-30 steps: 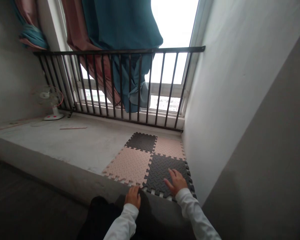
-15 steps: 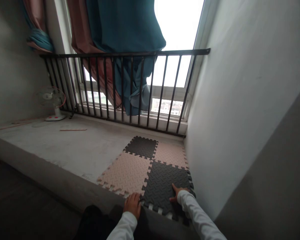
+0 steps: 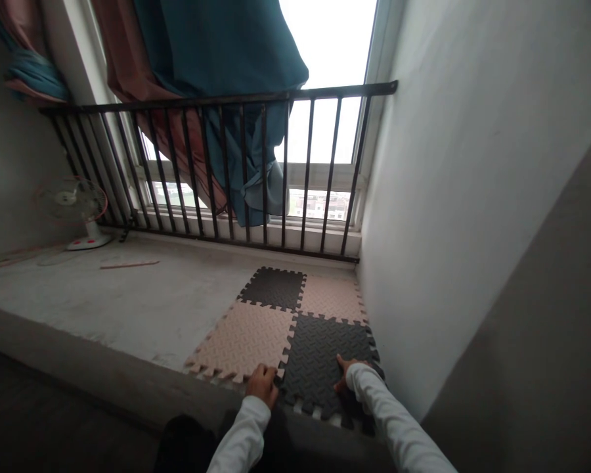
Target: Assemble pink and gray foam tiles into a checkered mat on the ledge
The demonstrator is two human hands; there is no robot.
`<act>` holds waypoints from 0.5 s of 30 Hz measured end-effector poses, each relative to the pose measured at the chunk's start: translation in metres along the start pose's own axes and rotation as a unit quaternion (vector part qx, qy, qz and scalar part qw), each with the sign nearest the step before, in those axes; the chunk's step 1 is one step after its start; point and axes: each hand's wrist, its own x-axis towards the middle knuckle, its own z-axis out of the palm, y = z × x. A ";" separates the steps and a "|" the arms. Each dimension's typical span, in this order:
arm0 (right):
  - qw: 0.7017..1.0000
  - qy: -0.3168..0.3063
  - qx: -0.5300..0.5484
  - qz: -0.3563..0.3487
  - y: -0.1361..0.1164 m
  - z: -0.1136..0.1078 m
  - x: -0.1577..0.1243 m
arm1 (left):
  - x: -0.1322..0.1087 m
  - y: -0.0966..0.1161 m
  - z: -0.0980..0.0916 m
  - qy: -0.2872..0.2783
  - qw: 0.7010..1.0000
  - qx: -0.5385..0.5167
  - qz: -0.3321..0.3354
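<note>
Head view: my left hand [image 3: 262, 384] is curled, knuckles up, at the near end of the seam between the near beige tile [image 3: 246, 341] and the near dark tile [image 3: 325, 351]. I cannot tell whether this grip pinches a tile edge or only presses on it. My right hand [image 3: 345, 369] is released and lies flat on the near dark tile close to its front right corner, largely hidden by the sleeve. Status: four foam tiles sit interlocked as a two-by-two checker patch, with the far dark tile [image 3: 273, 289] and far beige tile [image 3: 331, 299] behind. The patch occupies the right corner of the raised ledge [image 3: 128, 309], against the wall [image 3: 448, 197]. Leftward, the ledge shows concrete as far as the fan [image 3: 76, 207], so I judge most of the coverage outstanding.
</note>
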 end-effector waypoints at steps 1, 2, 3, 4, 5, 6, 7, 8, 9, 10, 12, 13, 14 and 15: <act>1.000 0.003 0.008 0.000 -0.001 -0.002 -0.003 | 0.004 0.002 -0.008 0.017 1.000 -0.005 -0.004; 1.000 0.003 0.011 0.000 -0.001 -0.004 -0.005 | 0.009 0.004 -0.018 0.038 0.999 -0.011 -0.009; 1.000 0.001 0.008 0.000 -0.002 -0.005 -0.007 | 0.014 0.006 -0.029 0.061 0.998 -0.020 -0.013; 1.000 -0.004 0.000 -0.001 -0.002 -0.006 -0.009 | 0.019 0.007 -0.042 0.085 0.996 -0.031 -0.016; 1.000 -0.012 -0.015 -0.003 -0.003 -0.008 -0.011 | 0.025 0.007 -0.057 0.110 0.993 -0.041 -0.018; 0.999 -0.020 -0.033 -0.007 -0.003 -0.009 -0.012 | 0.031 0.005 -0.073 0.135 0.989 -0.051 -0.022; 0.998 -0.028 -0.055 -0.010 -0.004 -0.010 -0.014 | 0.036 0.002 -0.091 0.159 0.985 -0.061 -0.028; 0.996 -0.034 -0.077 -0.011 -0.005 -0.010 -0.015 | 0.041 -0.002 -0.109 0.178 0.981 -0.073 -0.039; 0.994 -0.039 -0.097 -0.011 -0.005 -0.010 -0.016 | 0.046 -0.008 -0.129 0.193 0.975 -0.089 -0.058; 0.993 -0.042 -0.112 -0.010 -0.006 -0.011 -0.016 | 0.050 -0.014 -0.148 0.204 0.969 -0.112 -0.083; 0.990 -0.045 -0.131 -0.011 -0.007 -0.010 -0.015 | 0.055 -0.031 -0.186 0.214 0.953 -0.161 -0.144; 0.989 -0.047 -0.136 -0.012 -0.007 -0.010 -0.014 | 0.055 -0.040 -0.204 0.217 0.943 -0.182 -0.174; 0.989 -0.050 -0.141 -0.012 -0.007 -0.009 -0.013 | 0.055 -0.050 -0.219 0.225 0.933 -0.196 -0.202; 0.988 -0.054 -0.146 -0.012 -0.008 -0.009 -0.012 | 0.052 -0.061 -0.234 0.239 0.922 -0.204 -0.228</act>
